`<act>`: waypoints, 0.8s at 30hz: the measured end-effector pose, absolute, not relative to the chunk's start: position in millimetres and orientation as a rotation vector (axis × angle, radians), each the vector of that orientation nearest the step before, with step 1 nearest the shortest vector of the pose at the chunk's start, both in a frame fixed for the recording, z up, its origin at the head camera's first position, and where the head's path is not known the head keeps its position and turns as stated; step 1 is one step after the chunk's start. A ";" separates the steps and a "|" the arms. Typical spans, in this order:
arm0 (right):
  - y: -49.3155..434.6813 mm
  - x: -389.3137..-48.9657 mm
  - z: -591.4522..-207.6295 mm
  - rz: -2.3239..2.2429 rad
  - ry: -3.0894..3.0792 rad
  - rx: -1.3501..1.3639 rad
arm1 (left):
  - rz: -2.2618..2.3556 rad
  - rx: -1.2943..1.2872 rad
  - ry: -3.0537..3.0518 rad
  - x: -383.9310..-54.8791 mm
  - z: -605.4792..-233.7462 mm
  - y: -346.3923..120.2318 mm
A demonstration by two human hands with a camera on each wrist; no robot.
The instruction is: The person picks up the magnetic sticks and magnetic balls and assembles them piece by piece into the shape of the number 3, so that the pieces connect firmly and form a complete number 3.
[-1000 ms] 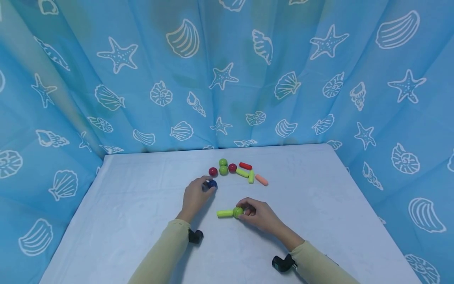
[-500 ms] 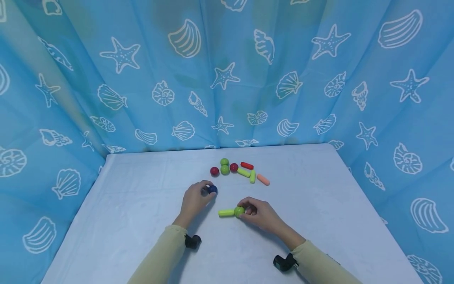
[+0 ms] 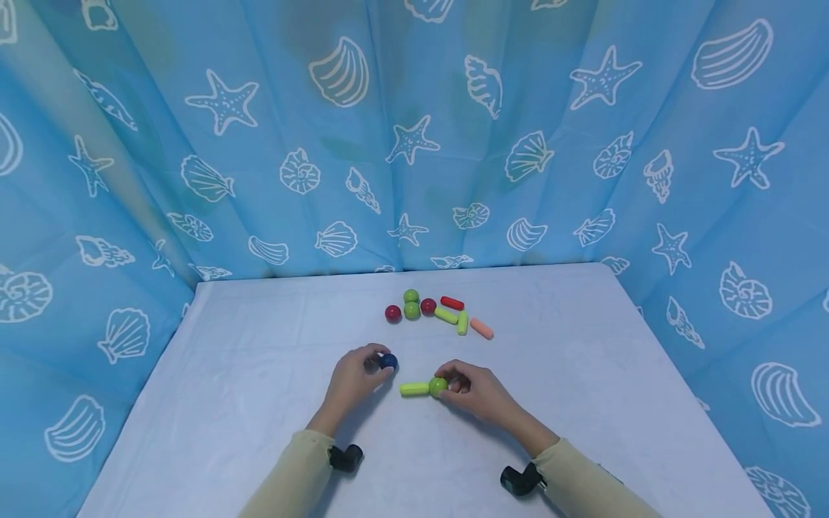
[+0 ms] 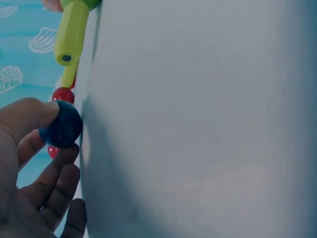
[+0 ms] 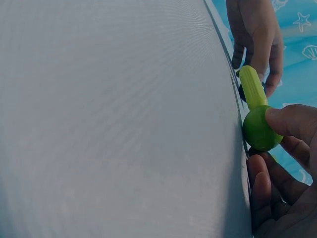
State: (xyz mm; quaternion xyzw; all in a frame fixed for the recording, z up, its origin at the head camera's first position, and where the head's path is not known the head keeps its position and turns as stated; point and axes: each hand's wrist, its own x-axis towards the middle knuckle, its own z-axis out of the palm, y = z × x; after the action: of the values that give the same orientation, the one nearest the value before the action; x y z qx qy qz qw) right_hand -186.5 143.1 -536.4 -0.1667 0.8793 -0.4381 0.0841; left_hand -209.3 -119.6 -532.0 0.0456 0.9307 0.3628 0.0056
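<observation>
My left hand (image 3: pixel 352 375) pinches a dark blue ball (image 3: pixel 388 361) between thumb and fingers, close over the white table. In the left wrist view the blue ball (image 4: pixel 64 125) shows plainly, the thumb pressed on its side. My right hand (image 3: pixel 478 391) pinches a green ball (image 3: pixel 438 387) with a yellow-green stick (image 3: pixel 414 389) joined to it, pointing left toward the left hand. The right wrist view shows the green ball (image 5: pixel 260 130) under the thumb, with the stick (image 5: pixel 253 85) reaching out from it. In the left wrist view, the stick's (image 4: pixel 72 34) free end has a dark round spot.
Farther back lie a red ball (image 3: pixel 393 314), two green balls (image 3: pixel 411 311), another red ball (image 3: pixel 428 306), a red stick (image 3: pixel 452 303), two yellow-green sticks (image 3: pixel 463 323) and an orange stick (image 3: pixel 481 329). A blue shell-patterned curtain (image 3: pixel 388 187) stands behind the table (image 3: pixel 259 324).
My left hand has brought the blue ball back from beside the red ball, nearer to me and closer to the stick's free end. The right hand and its pieces have stayed nearly still.
</observation>
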 end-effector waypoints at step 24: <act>143.2 -186.4 -538.3 -1.277 2.645 -0.485 | 1.144 0.355 2.758 -184.7 -527.2 -136.5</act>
State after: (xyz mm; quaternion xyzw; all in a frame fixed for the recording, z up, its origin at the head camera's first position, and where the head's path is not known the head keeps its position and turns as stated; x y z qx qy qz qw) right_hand -186.4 143.2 -538.3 -0.1625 0.8855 -0.4275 0.0824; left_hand -184.7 -136.5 -527.2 0.1177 0.9152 0.3796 0.0672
